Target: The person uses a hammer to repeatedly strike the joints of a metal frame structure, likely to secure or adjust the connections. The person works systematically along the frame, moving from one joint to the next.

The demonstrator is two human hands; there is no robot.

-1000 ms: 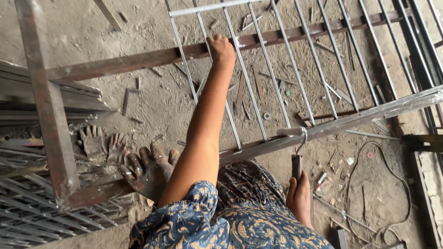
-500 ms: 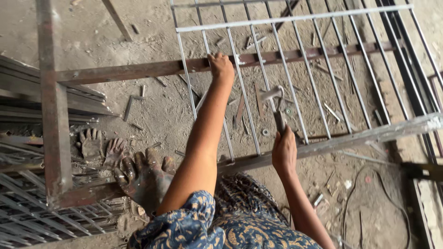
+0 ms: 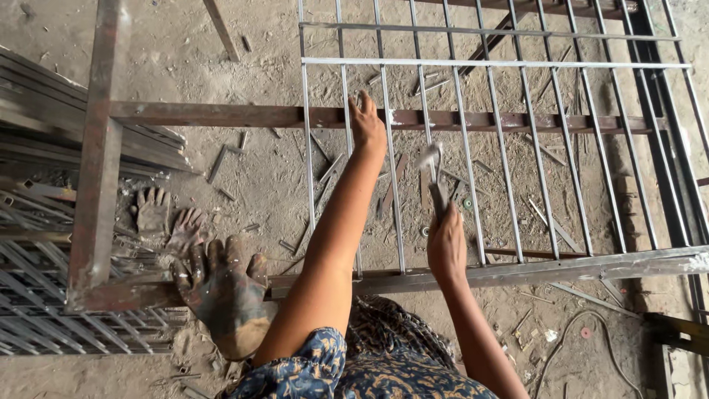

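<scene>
My left hand (image 3: 367,122) is stretched out to the far rusty crossbar (image 3: 221,116) of a steel frame and rests on a thin rod of the grey metal grille (image 3: 487,63) lying across the frame. My right hand (image 3: 447,247) is closed around the handle of a small hammer (image 3: 432,166). The hammer's head is raised and blurred among the grille rods, above the near crossbar (image 3: 561,270). Both arms are bare, and a blue patterned sleeve shows at the bottom.
A dirty work glove (image 3: 221,292) lies on the frame's near left corner, with two more gloves (image 3: 166,218) on the ground behind it. Stacked steel bars and mesh (image 3: 44,148) lie at the left. Metal offcuts litter the dirt floor, and a cable (image 3: 569,332) lies at the lower right.
My right hand has come up with the hammer from below the near crossbar to among the grille rods. My left hand has stayed on the far bar.
</scene>
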